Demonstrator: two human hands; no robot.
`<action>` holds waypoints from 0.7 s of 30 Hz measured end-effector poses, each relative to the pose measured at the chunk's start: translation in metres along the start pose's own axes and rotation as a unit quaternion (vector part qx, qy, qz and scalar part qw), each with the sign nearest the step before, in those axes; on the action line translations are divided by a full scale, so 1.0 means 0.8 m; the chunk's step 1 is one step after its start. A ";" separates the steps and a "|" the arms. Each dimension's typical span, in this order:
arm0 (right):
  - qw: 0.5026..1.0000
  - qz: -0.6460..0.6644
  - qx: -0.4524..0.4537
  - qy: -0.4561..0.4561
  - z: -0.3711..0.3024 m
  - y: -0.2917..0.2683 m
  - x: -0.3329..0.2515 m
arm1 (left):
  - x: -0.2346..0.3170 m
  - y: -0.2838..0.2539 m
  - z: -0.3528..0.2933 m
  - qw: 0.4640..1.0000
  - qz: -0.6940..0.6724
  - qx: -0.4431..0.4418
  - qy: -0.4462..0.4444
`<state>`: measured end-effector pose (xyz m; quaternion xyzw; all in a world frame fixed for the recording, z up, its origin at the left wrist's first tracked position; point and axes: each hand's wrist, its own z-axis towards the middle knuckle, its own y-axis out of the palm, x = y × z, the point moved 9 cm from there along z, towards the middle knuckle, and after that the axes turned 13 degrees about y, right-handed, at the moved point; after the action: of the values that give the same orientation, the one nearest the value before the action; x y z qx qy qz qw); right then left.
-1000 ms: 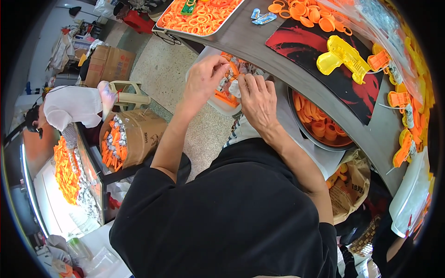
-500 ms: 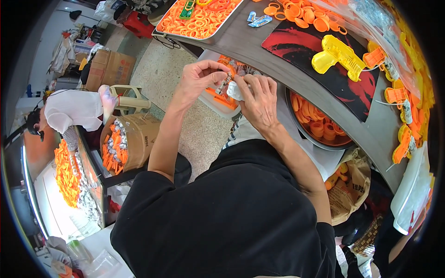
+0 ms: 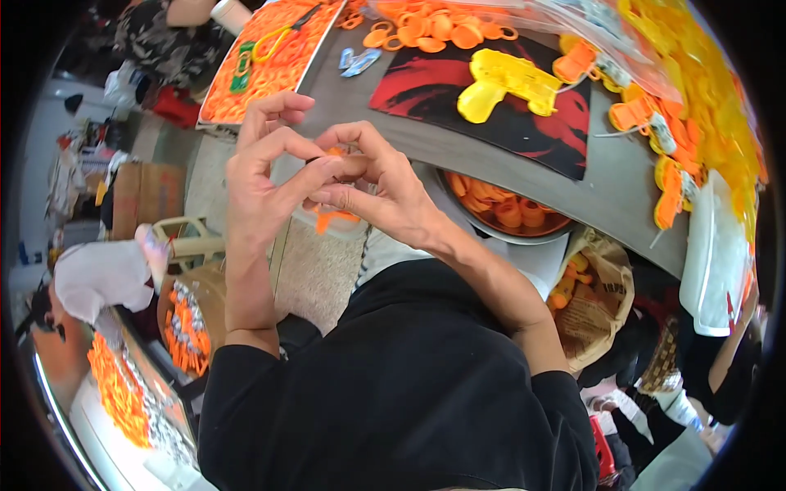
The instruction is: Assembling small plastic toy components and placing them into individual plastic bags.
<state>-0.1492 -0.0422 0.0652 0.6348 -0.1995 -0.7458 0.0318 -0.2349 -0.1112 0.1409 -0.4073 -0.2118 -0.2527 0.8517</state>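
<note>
Both hands meet in front of me, above a pale bin whose orange pieces show below my fingers. My left hand pinches with thumb and forefinger, its other fingers curled and raised. Against it, my right hand is closed, thumb and fingertips pressed together. Whatever lies between the fingertips is too small and covered to name. On the bench, a yellow toy gun shell lies on a black and red mat, apart from my hands.
A tray of orange rings holds yellow-handled scissors and a green piece. Orange toy parts with wires line the bench's right side. Under its edge are a basin of orange parts and a paper bag. Another person works at left.
My hands have come up and left, closer together, with fingertips now overlapping. The white piece at my right hand no longer shows. The view has shifted, sliding the bench leftward.
</note>
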 end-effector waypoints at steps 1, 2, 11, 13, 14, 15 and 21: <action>0.994 0.101 -0.026 0.043 -0.002 -0.002 0.001 | 0.008 0.002 0.010 0.999 -0.036 0.009 0.021; 0.995 0.095 -0.017 0.040 -0.005 -0.010 -0.003 | 0.011 0.009 0.022 0.999 -0.044 0.008 0.028; 0.975 0.163 0.148 0.006 -0.080 -0.124 -0.032 | 0.015 0.152 0.101 0.935 -0.344 -0.085 0.030; 0.965 0.152 0.213 0.003 -0.112 -0.164 -0.040 | 0.016 0.182 0.120 0.927 -0.358 -0.111 0.021; 0.956 0.141 0.256 -0.008 -0.127 -0.182 -0.048 | 0.005 0.193 0.128 0.927 -0.359 -0.108 0.021; 0.956 0.146 0.251 -0.050 -0.140 -0.196 -0.065 | -0.024 0.203 0.132 0.950 -0.302 -0.081 0.004; 0.893 -0.061 0.444 -0.035 -0.236 -0.294 -0.176 | -0.116 0.247 0.154 0.983 0.095 -0.040 0.153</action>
<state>0.1076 0.1675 0.0954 0.5672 -0.4717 -0.6019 -0.3057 -0.2076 0.1181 0.0436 -0.4157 -0.0297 -0.2383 0.8772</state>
